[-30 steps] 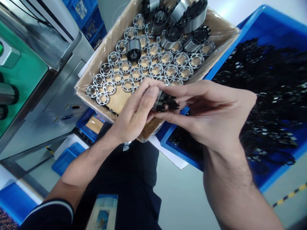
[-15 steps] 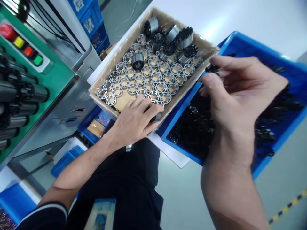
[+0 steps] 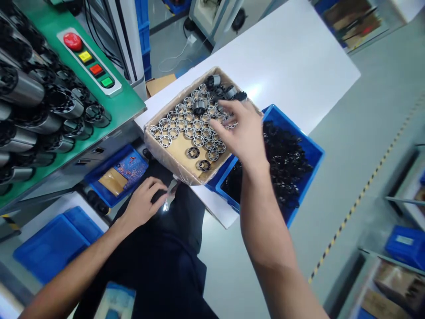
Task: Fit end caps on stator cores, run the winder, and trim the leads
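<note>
My right hand (image 3: 244, 130) hovers over the right side of a plastic-lined carton (image 3: 175, 167), thumb and fingers apart, and holds nothing that I can see. Rows of silver slotted metal rings (image 3: 199, 141) stand inside the carton. Near its front corner are two rings with black on them, one of them a black-topped ring (image 3: 203, 165). Several silver cores with black toothed ends, including one core (image 3: 199, 107), lie on top of the rows; my right hand partly covers others. My left hand (image 3: 144, 201) is over my lap, left of the carton, its fingers loosely bent and parted.
A blue bin (image 3: 303, 177) of black plastic parts stands right of the carton by a white table (image 3: 299, 57). At left, a green machine bed (image 3: 133, 99) carries many cores and a button panel (image 3: 89, 62). A lower blue tray (image 3: 116, 175) holds a brown packet.
My left hand has left the carton's front corner and drawn back to my lap. My right hand has moved from above the blue bin to over the carton and opened. The view has shifted.
</note>
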### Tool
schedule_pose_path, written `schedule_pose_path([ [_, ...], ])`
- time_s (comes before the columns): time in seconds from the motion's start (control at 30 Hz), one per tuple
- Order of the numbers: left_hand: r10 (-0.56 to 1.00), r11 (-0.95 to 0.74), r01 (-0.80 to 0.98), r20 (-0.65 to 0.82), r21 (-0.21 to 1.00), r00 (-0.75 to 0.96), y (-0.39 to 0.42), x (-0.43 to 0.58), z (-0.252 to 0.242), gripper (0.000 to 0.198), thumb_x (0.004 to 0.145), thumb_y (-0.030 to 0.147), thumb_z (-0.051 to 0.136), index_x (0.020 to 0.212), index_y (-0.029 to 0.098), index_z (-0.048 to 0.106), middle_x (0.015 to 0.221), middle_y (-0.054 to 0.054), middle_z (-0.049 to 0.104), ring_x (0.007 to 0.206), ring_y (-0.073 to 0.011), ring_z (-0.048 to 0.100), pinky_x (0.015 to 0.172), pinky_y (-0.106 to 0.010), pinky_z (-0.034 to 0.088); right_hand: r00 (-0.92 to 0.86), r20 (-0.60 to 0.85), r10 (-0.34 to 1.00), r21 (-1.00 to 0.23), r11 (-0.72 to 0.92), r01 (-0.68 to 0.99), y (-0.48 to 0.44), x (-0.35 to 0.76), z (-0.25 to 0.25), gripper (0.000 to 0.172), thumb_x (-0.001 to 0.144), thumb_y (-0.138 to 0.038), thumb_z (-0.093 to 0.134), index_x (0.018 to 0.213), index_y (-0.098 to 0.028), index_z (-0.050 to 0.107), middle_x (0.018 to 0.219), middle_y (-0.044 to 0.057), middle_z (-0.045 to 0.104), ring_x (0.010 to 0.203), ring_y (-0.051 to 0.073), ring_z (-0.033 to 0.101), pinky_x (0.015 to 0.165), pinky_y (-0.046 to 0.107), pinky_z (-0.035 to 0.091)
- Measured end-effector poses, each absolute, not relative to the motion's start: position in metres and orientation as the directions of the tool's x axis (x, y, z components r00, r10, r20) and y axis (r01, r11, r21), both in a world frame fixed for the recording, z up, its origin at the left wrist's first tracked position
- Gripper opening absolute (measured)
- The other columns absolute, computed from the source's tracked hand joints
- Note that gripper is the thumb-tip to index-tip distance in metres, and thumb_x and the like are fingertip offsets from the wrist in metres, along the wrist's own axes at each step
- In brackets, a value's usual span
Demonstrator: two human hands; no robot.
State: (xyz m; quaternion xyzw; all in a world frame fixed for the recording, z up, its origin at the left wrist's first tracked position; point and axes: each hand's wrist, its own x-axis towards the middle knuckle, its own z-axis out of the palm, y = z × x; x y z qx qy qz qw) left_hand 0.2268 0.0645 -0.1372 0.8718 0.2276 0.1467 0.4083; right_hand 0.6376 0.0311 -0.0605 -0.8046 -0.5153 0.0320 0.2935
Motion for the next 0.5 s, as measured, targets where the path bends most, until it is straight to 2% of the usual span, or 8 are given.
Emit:
schedule_pose_path([
  [0.07,0.500,-0.539,0.337,-0.029,0.772,0.866,0.054,0.190,-0.159,0.021,0.130,0.037,0.067,0.129,0.026,0.085,0.127,-0.009,0.085,0.115,-0.0269,0.085,0.103,-0.042,0.068,0.428,0.188,0.884,-0.444,-0.312,0.840,0.080,0.638,-0.079,0.065,0.114,-0.060,0.090,0.168,-0.026,0.079,0.151,0.017,0.078,0.109,0.031,0.081,0.123,0.067,0.070],
  [0.17,0.517,-0.515,0.390,-0.086,0.763,0.852,0.039,0.155,-0.181,0.026,0.125,0.037,0.066,0.114,0.028,0.088,0.126,-0.009,0.089,0.112,-0.0297,0.083,0.100,-0.045,0.065,0.439,0.084,0.894,-0.385,-0.377,0.842,0.116,0.645,-0.101,0.059,0.106,-0.041,0.096,0.158,-0.021,0.078,0.142,0.019,0.079,0.128,0.042,0.077,0.132,0.077,0.062],
  [0.23,0.557,-0.477,0.433,-0.117,0.765,0.822,0.034,0.147,-0.191,0.027,0.125,0.037,0.066,0.112,0.028,0.088,0.128,-0.009,0.089,0.115,-0.0311,0.082,0.103,-0.047,0.062,0.427,0.086,0.900,-0.414,-0.358,0.837,0.113,0.644,-0.103,0.052,0.104,-0.035,0.094,0.150,-0.020,0.076,0.138,0.019,0.079,0.129,0.042,0.076,0.133,0.076,0.061],
  [0.33,0.637,-0.408,0.501,-0.155,0.763,0.755,0.037,0.147,-0.203,0.028,0.126,0.038,0.064,0.116,0.027,0.088,0.122,-0.009,0.088,0.114,-0.0325,0.080,0.105,-0.049,0.060,0.323,0.124,0.938,-0.515,-0.217,0.829,0.085,0.626,-0.090,0.045,0.107,-0.040,0.088,0.146,-0.024,0.073,0.140,0.016,0.080,0.122,0.038,0.075,0.127,0.068,0.065],
  [0.43,0.693,-0.360,0.545,-0.173,0.757,0.699,0.046,0.149,-0.211,0.028,0.124,0.040,0.066,0.115,0.027,0.088,0.116,-0.010,0.086,0.110,-0.0329,0.078,0.105,-0.049,0.058,0.207,0.114,0.972,-0.550,-0.112,0.828,0.052,0.591,-0.079,0.041,0.104,-0.042,0.091,0.140,-0.027,0.079,0.139,0.013,0.083,0.119,0.036,0.076,0.118,0.060,0.068],
  [0.5,0.718,-0.339,0.554,-0.171,0.760,0.674,0.052,0.147,-0.213,0.028,0.122,0.041,0.066,0.113,0.026,0.088,0.112,-0.009,0.085,0.108,-0.0321,0.077,0.106,-0.048,0.059,0.178,0.110,0.978,-0.546,-0.090,0.833,0.033,0.567,-0.079,0.040,0.103,-0.042,0.096,0.137,-0.027,0.083,0.136,0.013,0.086,0.121,0.036,0.078,0.118,0.058,0.069],
])
